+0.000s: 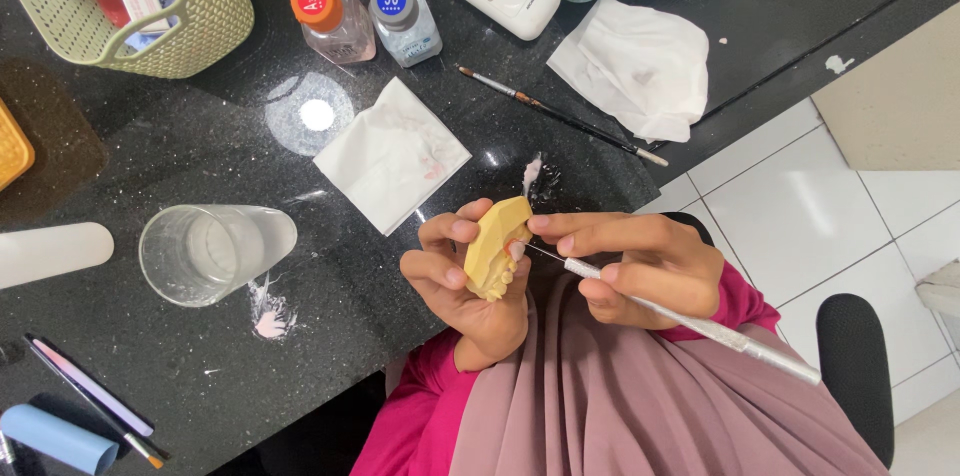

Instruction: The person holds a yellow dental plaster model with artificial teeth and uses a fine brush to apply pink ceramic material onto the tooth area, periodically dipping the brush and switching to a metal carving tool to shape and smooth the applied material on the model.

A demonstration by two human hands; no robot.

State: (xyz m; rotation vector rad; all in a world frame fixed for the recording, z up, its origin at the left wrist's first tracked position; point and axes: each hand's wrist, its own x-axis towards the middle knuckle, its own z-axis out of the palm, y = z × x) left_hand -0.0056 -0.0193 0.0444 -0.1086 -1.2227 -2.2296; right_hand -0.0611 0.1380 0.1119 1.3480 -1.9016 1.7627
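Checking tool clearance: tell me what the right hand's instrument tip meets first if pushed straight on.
The right hand aims its thin instrument left at the yellow dental cast in the left hand; the cast comes first, probably already touched.

Bright, even indoor light from overhead. One round hot spot of glare on the glossy black counter (150, 136), near the white tissue (392, 153); smaller specular glints beside it. Soft, short shadows under the green basket (200, 26) and the glass cup (205, 254). White floor tiles (800, 206) close to blown out at right. Focus sharp in the centre, slight softness and wide-angle stretch toward the corners. No motion blur. Colours saturated.
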